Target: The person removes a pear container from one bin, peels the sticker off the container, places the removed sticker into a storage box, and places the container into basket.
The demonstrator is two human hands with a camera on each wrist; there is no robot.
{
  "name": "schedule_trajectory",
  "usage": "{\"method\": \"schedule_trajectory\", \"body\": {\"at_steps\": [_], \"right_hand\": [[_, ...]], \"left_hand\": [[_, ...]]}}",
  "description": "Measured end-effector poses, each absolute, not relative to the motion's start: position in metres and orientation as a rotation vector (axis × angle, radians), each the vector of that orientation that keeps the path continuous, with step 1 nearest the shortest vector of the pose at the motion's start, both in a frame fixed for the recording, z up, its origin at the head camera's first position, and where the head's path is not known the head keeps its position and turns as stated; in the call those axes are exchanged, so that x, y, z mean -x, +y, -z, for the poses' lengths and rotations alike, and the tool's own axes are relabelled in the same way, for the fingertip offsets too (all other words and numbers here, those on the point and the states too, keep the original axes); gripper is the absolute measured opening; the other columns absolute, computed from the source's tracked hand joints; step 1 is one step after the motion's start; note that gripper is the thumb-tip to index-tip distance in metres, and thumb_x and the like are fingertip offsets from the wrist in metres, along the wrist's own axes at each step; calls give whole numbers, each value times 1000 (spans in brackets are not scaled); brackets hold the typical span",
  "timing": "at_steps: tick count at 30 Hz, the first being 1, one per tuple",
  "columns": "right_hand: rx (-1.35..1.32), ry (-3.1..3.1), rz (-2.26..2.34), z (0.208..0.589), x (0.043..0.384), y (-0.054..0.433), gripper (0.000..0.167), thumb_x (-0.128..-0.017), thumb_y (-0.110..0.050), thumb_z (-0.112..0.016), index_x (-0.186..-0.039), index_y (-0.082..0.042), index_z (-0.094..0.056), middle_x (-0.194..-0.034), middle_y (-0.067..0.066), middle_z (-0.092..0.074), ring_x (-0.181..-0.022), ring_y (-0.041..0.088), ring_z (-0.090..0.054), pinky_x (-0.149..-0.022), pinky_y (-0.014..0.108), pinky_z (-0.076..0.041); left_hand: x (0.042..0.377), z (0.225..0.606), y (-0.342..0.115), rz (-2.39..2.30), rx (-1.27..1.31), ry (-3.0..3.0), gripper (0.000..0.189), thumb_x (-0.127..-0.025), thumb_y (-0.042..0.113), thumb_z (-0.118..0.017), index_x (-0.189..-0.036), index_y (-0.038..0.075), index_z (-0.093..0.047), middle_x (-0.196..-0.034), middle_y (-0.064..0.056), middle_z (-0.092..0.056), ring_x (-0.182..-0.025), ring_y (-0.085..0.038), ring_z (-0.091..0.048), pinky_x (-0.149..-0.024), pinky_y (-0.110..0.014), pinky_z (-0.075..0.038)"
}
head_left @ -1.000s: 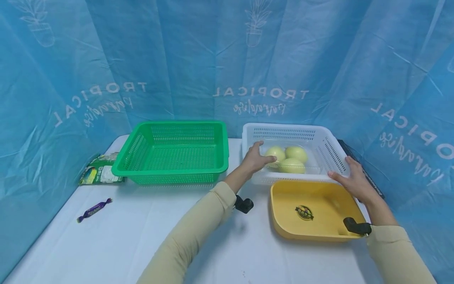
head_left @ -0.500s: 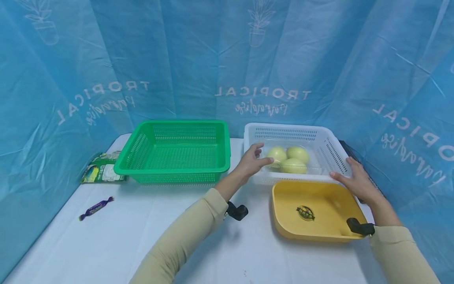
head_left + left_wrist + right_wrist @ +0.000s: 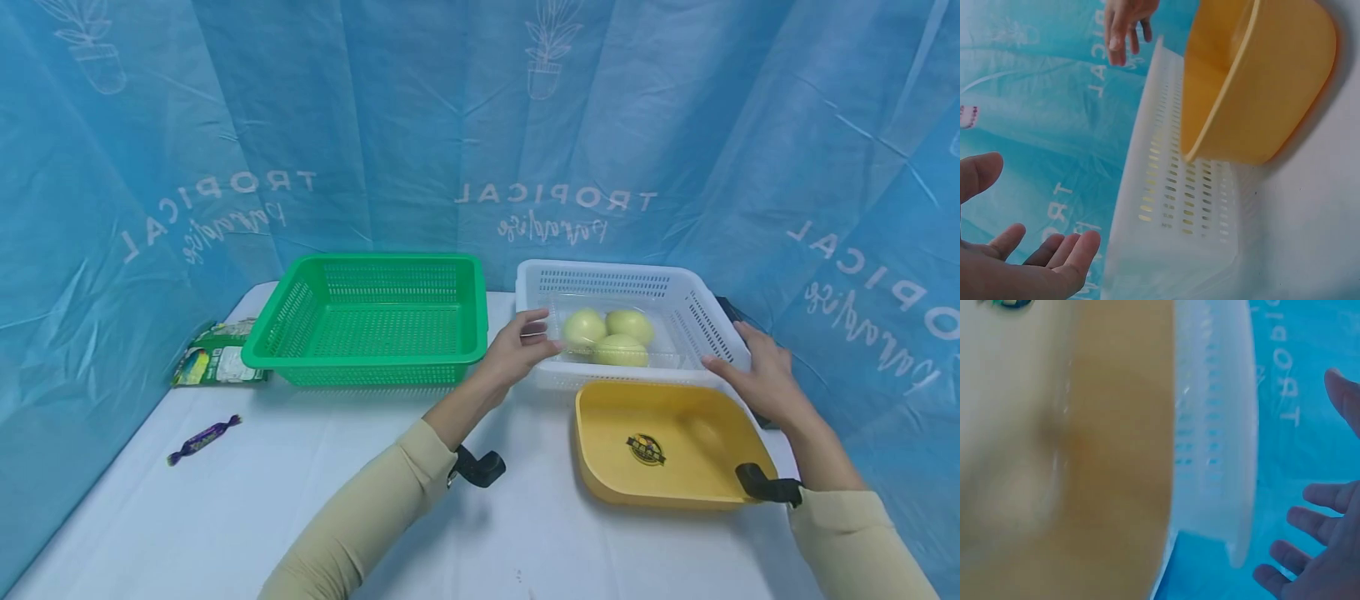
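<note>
A white plastic basket (image 3: 536, 282) stands at the right back of the table. Inside it, a clear plastic box (image 3: 663, 360) holds three round pale-green fruits (image 3: 628, 325). My left hand (image 3: 513, 354) hovers at the basket's left front corner, fingers spread and relaxed, holding nothing. In the left wrist view a gap shows between its fingers and the basket wall. My right hand (image 3: 768, 379) is at the right rim; the right wrist view shows its fingers extended beside the rim, with nothing in them.
A yellow basin (image 3: 600, 467) stands right in front of the white basket. To the left is a green basket (image 3: 363, 367), with a green packet (image 3: 217, 354) beside it and a purple wrapped candy (image 3: 204, 440) nearer the front. A blue curtain (image 3: 405, 125) surrounds the table.
My left hand has drawn back leftward from over the boxed fruits to outside the basket's corner. The right hand has lifted slightly away from the right rim. Basket and box look unmoved.
</note>
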State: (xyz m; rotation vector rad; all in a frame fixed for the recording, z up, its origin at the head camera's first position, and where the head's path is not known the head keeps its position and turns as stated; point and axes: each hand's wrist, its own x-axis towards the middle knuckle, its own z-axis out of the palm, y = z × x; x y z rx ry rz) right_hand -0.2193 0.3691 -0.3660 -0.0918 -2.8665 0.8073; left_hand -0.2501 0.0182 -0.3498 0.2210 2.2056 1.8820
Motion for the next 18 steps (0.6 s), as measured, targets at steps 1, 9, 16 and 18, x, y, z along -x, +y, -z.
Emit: {"method": "schedule_trajectory", "body": {"at_steps": [1, 9, 16, 18], "right_hand": [[90, -2861, -818, 363, 218, 365, 90, -90, -53, -54, -151, -4, -11, -150, 34, -13, -125, 54, -13, -86, 78, -27], [-29, -2822, -882, 347, 202, 334, 86, -91, -48, -56, -151, -5, -13, -149, 33, -17, -127, 51, -13, -88, 78, -24], [-197, -2772, -925, 341, 189, 307, 76, -92, -38, -59, -150, -6, -22, -148, 30, -25, -128, 50, -18, -90, 77, -24], [-233, -2759, -924, 340, 185, 298, 75, -91, -38, -60, -149, -7, -23, -149, 29, -26, -130, 49, -19, -92, 76, -24]], "left_hand": [[248, 350, 16, -1895, -222, 2207, 59, -85, 25, -69, -139, 27, -43, -140, -4, -48, -130, -23, -48, -104, -39, -44], [232, 348, -9, -1931, -334, 2273, 56, -88, 21, -66, -139, 23, -42, -139, -4, -47, -131, -22, -46, -104, -43, -44], [217, 347, -34, -1941, -365, 2334, 56, -87, 20, -64, -139, 23, -43, -139, -5, -46, -131, -22, -44, -102, -49, -44], [213, 347, -39, -1940, -365, 2359, 56, -87, 19, -64, -139, 22, -42, -140, -5, -46, -131, -22, -43, -104, -48, -43]]}}
